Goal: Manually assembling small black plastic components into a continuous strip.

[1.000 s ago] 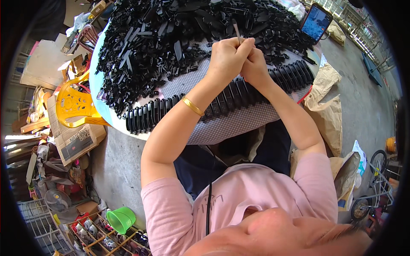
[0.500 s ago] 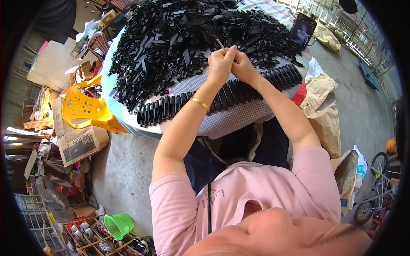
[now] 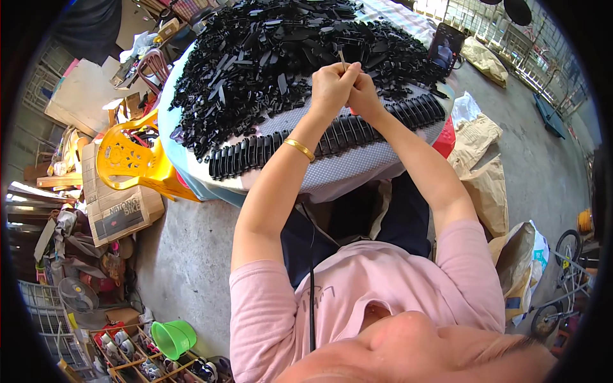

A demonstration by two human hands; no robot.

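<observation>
My left hand (image 3: 329,89) and my right hand (image 3: 365,99) are closed and pressed together over the table. A thin light-coloured rod (image 3: 343,59) sticks up from the fingertips of the left hand, toward the pile. What the right fingers hold is hidden; a bit of red shows just below them. Beyond the hands spreads a big heap of loose black plastic pieces (image 3: 255,70), some flat and long, others small. Under my wrists runs a long curved row of black ribbed plastic parts (image 3: 348,135), set side by side.
The round table (image 3: 319,182) has a pale dotted cover. A phone (image 3: 445,46) stands upright at its right edge. A yellow plastic chair (image 3: 131,156) is at the left, with cardboard behind it. Brown paper bags (image 3: 479,185) stand at the right. A green bucket (image 3: 174,338) sits near a shoe rack.
The view has shifted slightly. Both hands stay together, and the rod now points more upright. A bit of red has come into sight below the right fingers.
</observation>
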